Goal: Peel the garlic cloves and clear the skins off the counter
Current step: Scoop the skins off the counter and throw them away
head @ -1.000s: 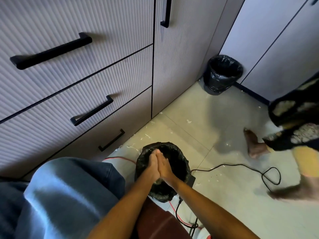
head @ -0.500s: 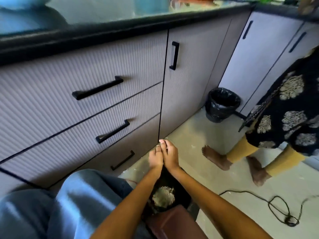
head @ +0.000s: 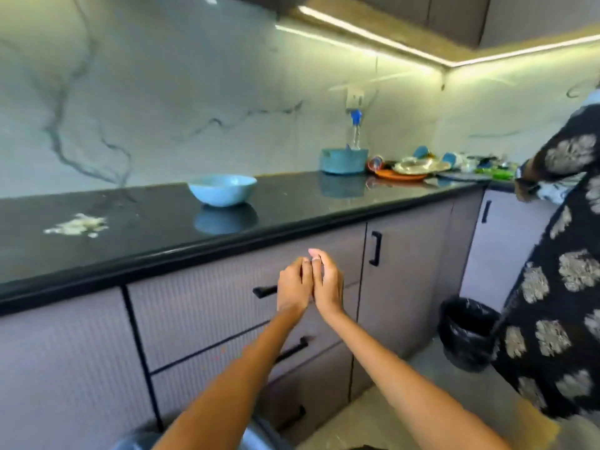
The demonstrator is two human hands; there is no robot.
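Note:
A small pile of pale garlic skins (head: 77, 225) lies on the black counter (head: 292, 203) at the left. A light blue bowl (head: 222, 189) stands on the counter to the right of the pile; its contents are hidden. My left hand (head: 292, 287) and my right hand (head: 328, 284) are held together, palm against palm, in front of the drawer fronts below the counter edge. Their fingers are loosely bent and touch each other. I see nothing held in either hand.
A teal pot (head: 344, 160) and a heap of dishes (head: 412, 167) stand at the counter's far right. Another person in a dark flowered garment (head: 558, 287) stands at the right, beside a black-lined bin (head: 467, 332) on the floor. Drawers with black handles (head: 375, 248) face me.
The view has swung up from the floor bin to the counter. My two hands, still pressed together, have risen from over the bin to drawer height.

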